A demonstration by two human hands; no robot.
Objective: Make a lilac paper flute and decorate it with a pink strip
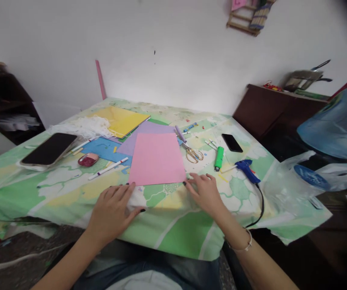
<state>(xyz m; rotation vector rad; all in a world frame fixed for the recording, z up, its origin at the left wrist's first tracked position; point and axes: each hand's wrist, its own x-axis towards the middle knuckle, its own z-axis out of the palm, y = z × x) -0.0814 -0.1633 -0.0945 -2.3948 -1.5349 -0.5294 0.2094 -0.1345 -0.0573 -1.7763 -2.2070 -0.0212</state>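
Note:
A pink sheet (157,159) lies flat on the patterned tablecloth (173,229), over part of a purple sheet (152,128). My left hand (113,209) rests at its near left corner, fingers spread, fingertips at the edge. At the near right corner is my right hand (205,193), fingers apart, its thumb and a fingertip by the paper edge. Neither hand is wrapped round anything. Gold-handled scissors (194,155) lie just right of the sheet, and blue paper (103,149) sticks out on its left.
Phones (50,149) (231,143) lie at both sides. On the right are a green lighter (219,159), a blue glue gun (248,171) with its cable and a plastic bag (291,181). Yellow sheets (125,119) and white yarn (85,127) lie at the back left.

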